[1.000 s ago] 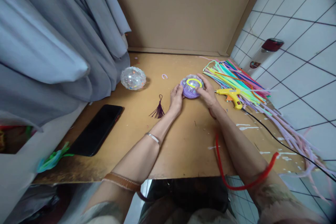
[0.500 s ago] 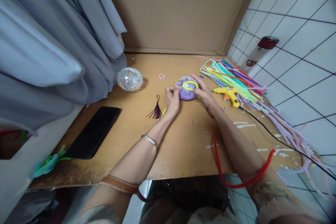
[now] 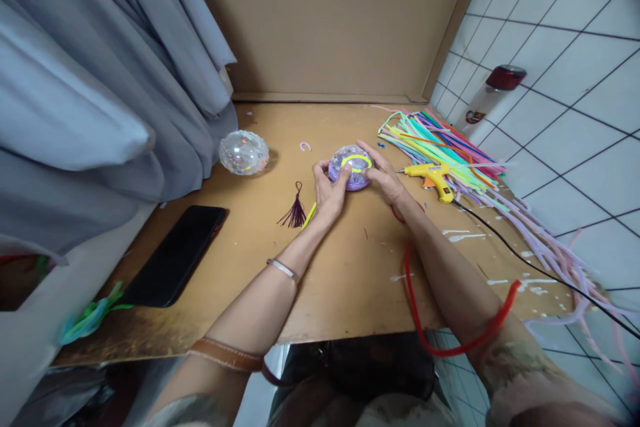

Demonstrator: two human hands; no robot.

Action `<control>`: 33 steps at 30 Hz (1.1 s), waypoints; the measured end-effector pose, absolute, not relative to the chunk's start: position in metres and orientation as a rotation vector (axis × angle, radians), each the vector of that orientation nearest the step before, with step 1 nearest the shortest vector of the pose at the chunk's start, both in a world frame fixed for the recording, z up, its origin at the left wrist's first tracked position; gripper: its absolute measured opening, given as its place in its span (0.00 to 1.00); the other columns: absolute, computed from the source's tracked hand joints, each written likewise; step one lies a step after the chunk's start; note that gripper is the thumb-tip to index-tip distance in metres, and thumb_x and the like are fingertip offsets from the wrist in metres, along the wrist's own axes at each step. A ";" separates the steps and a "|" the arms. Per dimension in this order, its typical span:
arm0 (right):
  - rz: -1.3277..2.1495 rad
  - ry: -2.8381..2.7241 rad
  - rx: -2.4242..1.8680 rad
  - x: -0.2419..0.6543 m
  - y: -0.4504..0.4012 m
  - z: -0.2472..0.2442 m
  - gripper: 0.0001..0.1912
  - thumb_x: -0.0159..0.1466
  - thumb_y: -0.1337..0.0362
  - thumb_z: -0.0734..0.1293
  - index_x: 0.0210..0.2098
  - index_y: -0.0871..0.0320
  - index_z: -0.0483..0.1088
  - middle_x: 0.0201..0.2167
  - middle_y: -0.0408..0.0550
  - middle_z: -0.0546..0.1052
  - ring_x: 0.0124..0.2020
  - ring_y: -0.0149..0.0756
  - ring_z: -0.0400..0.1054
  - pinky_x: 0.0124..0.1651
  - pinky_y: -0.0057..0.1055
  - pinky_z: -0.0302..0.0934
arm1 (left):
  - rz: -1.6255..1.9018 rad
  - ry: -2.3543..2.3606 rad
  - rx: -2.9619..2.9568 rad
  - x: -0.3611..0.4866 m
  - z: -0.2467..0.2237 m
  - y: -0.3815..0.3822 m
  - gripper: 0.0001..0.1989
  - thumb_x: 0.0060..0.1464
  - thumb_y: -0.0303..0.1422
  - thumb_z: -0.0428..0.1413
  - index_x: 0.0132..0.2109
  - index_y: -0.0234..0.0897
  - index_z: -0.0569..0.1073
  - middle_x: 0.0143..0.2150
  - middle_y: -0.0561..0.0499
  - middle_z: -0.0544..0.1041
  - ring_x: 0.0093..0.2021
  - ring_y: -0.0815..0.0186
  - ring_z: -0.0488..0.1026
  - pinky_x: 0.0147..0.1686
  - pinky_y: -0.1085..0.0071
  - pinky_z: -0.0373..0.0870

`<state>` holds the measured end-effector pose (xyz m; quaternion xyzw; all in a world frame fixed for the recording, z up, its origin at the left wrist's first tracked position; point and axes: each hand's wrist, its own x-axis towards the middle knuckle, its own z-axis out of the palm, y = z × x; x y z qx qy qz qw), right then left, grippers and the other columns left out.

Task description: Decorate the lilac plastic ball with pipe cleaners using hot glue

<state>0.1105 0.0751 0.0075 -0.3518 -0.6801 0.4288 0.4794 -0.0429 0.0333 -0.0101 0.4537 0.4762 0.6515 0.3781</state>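
Between my hands is a round purple ornament (image 3: 353, 179) with a yellow ring (image 3: 369, 161) on its upper face. My left hand (image 3: 330, 191) grips its left side, the thumb on the ring's lower left edge. Around the right side curl the fingers of my right hand (image 3: 384, 177), its thumb by the ring. A yellow strip (image 3: 309, 215) shows beside my left wrist. Left of that, a dark purple tassel (image 3: 296, 209) lies on the table. A red fuzzy stem (image 3: 413, 300) hangs in a loop by my right forearm.
A yellow glue gun (image 3: 431, 175) and a pile of coloured stems (image 3: 440, 143) lie at the right. Farther left are a clear ball (image 3: 244, 152), a small pale curved piece (image 3: 305, 146) and a black phone (image 3: 176, 255). A red-capped bottle (image 3: 493, 93) stands by the tiles.
My left thumb has moved right, onto the ornament's face and against the yellow ring. The whole view has shifted slightly.
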 end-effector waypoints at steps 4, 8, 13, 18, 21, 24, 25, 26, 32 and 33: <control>1.083 -1.632 -0.865 0.111 0.071 0.013 0.36 0.53 0.59 0.69 0.63 0.48 0.69 0.67 0.43 0.67 0.70 0.54 0.56 0.73 0.54 0.48 | 1.674 1.223 1.159 -0.042 -0.010 0.034 0.25 0.53 0.49 0.63 0.48 0.40 0.63 0.49 0.45 0.75 0.45 0.63 0.76 0.50 0.63 0.71; 1.062 -1.629 -0.887 0.110 0.069 0.017 0.34 0.54 0.59 0.68 0.61 0.48 0.71 0.67 0.42 0.68 0.71 0.53 0.54 0.75 0.52 0.44 | 1.676 1.215 1.166 -0.042 -0.010 0.034 0.24 0.54 0.49 0.63 0.48 0.40 0.63 0.49 0.45 0.75 0.45 0.63 0.76 0.49 0.64 0.72; 1.110 -1.588 -0.872 0.108 0.069 0.016 0.34 0.54 0.57 0.69 0.61 0.48 0.70 0.66 0.43 0.69 0.70 0.53 0.56 0.75 0.53 0.46 | 1.673 1.233 1.164 -0.042 -0.011 0.035 0.25 0.53 0.48 0.63 0.48 0.40 0.63 0.49 0.45 0.75 0.45 0.62 0.76 0.48 0.64 0.72; 1.104 -1.540 -0.874 0.108 0.069 0.015 0.36 0.52 0.57 0.70 0.61 0.50 0.70 0.67 0.43 0.69 0.71 0.53 0.55 0.75 0.51 0.46 | 1.681 1.238 1.145 -0.042 -0.011 0.037 0.25 0.53 0.47 0.64 0.48 0.40 0.63 0.49 0.45 0.75 0.45 0.63 0.76 0.48 0.65 0.72; 1.103 -1.481 -0.863 0.105 0.071 0.013 0.36 0.52 0.57 0.70 0.61 0.51 0.70 0.68 0.44 0.68 0.71 0.52 0.55 0.74 0.49 0.47 | 1.677 1.244 1.131 -0.042 -0.011 0.037 0.25 0.52 0.47 0.64 0.48 0.40 0.63 0.48 0.45 0.75 0.44 0.63 0.76 0.47 0.66 0.72; 1.134 -1.433 -0.849 0.102 0.074 0.009 0.36 0.52 0.56 0.70 0.60 0.51 0.70 0.66 0.44 0.69 0.70 0.52 0.58 0.73 0.50 0.50 | 1.666 1.249 1.146 -0.042 -0.011 0.037 0.24 0.54 0.48 0.62 0.48 0.40 0.63 0.47 0.46 0.75 0.45 0.62 0.76 0.47 0.66 0.72; 1.135 -1.417 -0.851 0.101 0.075 0.007 0.35 0.52 0.56 0.70 0.60 0.51 0.70 0.65 0.45 0.70 0.69 0.52 0.59 0.73 0.50 0.51 | 1.669 1.261 1.152 -0.042 -0.011 0.037 0.24 0.54 0.49 0.61 0.48 0.40 0.63 0.47 0.46 0.75 0.45 0.62 0.76 0.48 0.66 0.72; 1.128 -1.399 -0.860 0.102 0.077 0.007 0.35 0.52 0.55 0.70 0.59 0.51 0.71 0.65 0.46 0.71 0.69 0.52 0.60 0.72 0.50 0.52 | 1.675 1.277 1.156 -0.043 -0.011 0.038 0.23 0.55 0.49 0.61 0.48 0.40 0.63 0.48 0.45 0.75 0.46 0.62 0.76 0.49 0.65 0.71; 1.005 -1.401 -0.948 0.109 0.077 0.008 0.34 0.53 0.47 0.73 0.57 0.51 0.72 0.64 0.51 0.71 0.66 0.52 0.62 0.71 0.53 0.52 | 1.691 1.328 1.140 -0.044 -0.014 0.040 0.25 0.56 0.51 0.59 0.51 0.40 0.62 0.53 0.42 0.73 0.52 0.59 0.74 0.54 0.63 0.69; 1.006 -1.425 -0.942 0.109 0.076 0.009 0.36 0.52 0.46 0.74 0.57 0.52 0.72 0.63 0.52 0.71 0.66 0.52 0.62 0.71 0.53 0.53 | 1.686 1.327 1.140 -0.044 -0.014 0.040 0.26 0.56 0.52 0.59 0.51 0.40 0.62 0.53 0.42 0.73 0.52 0.59 0.75 0.54 0.63 0.70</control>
